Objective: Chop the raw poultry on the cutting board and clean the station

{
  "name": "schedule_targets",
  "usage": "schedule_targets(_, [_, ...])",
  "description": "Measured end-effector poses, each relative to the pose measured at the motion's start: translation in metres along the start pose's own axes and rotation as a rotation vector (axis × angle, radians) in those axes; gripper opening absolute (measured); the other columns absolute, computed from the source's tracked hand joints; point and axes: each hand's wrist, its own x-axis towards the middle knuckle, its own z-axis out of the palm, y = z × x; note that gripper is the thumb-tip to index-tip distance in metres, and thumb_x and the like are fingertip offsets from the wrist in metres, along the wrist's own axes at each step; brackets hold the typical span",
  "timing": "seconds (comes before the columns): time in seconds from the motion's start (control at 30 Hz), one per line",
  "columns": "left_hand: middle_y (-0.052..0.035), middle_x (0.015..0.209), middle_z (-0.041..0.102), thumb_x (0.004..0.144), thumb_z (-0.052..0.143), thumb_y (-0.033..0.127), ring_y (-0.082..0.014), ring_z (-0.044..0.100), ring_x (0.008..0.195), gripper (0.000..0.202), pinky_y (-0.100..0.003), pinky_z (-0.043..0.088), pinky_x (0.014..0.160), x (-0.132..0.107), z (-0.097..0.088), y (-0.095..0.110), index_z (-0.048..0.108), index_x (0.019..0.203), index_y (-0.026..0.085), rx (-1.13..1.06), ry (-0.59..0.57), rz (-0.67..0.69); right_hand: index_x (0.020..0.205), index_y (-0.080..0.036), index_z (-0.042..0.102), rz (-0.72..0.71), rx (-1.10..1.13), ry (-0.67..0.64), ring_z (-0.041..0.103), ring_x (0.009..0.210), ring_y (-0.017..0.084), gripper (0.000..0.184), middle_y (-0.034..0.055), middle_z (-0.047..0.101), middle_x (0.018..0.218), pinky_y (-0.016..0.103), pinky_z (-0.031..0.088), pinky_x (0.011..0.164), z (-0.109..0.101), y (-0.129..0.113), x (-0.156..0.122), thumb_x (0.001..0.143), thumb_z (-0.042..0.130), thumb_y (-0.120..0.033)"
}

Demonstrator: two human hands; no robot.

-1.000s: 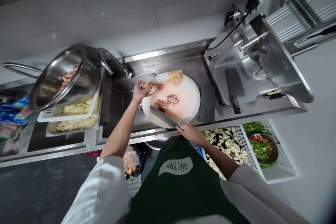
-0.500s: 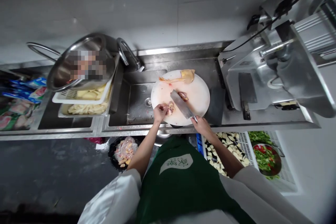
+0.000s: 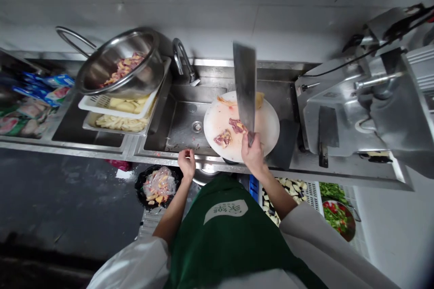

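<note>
My right hand (image 3: 252, 151) grips a cleaver (image 3: 245, 83) by its handle, with the broad blade raised upright above the round white cutting board (image 3: 212, 115). The blade partly hides a yellowish piece of poultry skin (image 3: 259, 99) at the board's far side. Two pieces of dark red raw meat with yellow skin lie on the board: one chunk (image 3: 223, 138) toward the left front, another chunk (image 3: 237, 125) just left of the cleaver's handle end. My left hand (image 3: 186, 163) is off the board, over the sink's front edge, fingers loosely curled and thumb apart, holding nothing visible.
A steel bowl of cut meat (image 3: 154, 61) tilts on white trays of sliced vegetables (image 3: 125, 106) at left. Behind the sink stands a faucet (image 3: 183, 61). A second cleaver (image 3: 328, 128) lies by the slicing machine (image 3: 379, 113). Below, a black-lined bin (image 3: 140, 185) holds scraps.
My left hand has left the meat and moved left, off the board. The cleaver has risen from lying low over the board to upright. The camera view has shifted slightly.
</note>
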Motion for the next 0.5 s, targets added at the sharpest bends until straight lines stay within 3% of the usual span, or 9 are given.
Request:
schedule_targets(0.1, [-0.0071,0.086,0.066,0.102,0.054,0.036,-0.0227,0.062,0.082,0.023,-0.037,0.052,0.079,-0.008,0.003,0.014,0.066,0.09,0.02,-0.021,0.007,0.162,0.13,-0.005,0.066,0.053,-0.149,-0.375,0.077,0.09,0.03,0.04,0.0212,0.079,0.095,0.034,0.056,0.08,0.034,-0.005,-0.009,0.109,0.044,-0.031])
schedule_targets(0.17, [-0.0087,0.092,0.068,0.104,0.052,0.033,-0.0241,0.063,0.09,0.022,-0.04,0.052,0.087,-0.009,0.02,0.035,0.068,0.094,0.02,-0.054,-0.088,0.33,0.133,-0.005,0.066,0.058,-0.221,-0.534,0.077,0.096,0.031,0.041,0.0234,0.079,0.103,0.035,0.056,0.085,0.05,-0.004,-0.012,0.109,0.041,-0.028])
schedule_targets(0.27, [-0.0109,0.107,0.071,0.106,0.053,0.029,-0.0254,0.061,0.103,0.021,-0.041,0.051,0.096,-0.007,0.057,0.064,0.072,0.106,0.021,-0.066,-0.315,0.523,0.136,-0.006,0.065,0.024,-0.22,-0.564,0.076,0.107,0.031,0.044,0.0241,0.077,0.115,0.035,0.054,0.093,0.054,0.006,-0.003,0.111,0.038,-0.03])
schedule_targets(0.37, [-0.0115,0.114,0.07,0.105,0.055,0.029,-0.0267,0.059,0.108,0.022,-0.042,0.051,0.098,-0.003,0.083,0.077,0.074,0.112,0.021,-0.011,-0.449,0.563,0.136,-0.01,0.065,-0.004,-0.145,-0.552,0.072,0.118,0.028,0.045,0.0205,0.076,0.124,0.031,0.051,0.097,0.044,0.028,0.013,0.111,0.039,-0.037])
schedule_targets(0.5, [-0.0104,0.117,0.071,0.105,0.056,0.028,-0.0258,0.059,0.113,0.022,-0.042,0.049,0.102,0.0,0.086,0.072,0.075,0.114,0.022,-0.047,-0.508,0.567,0.14,-0.014,0.062,0.054,-0.081,-0.536,0.072,0.114,0.026,0.046,0.017,0.075,0.126,0.028,0.051,0.091,0.023,0.055,0.02,0.111,0.04,-0.041])
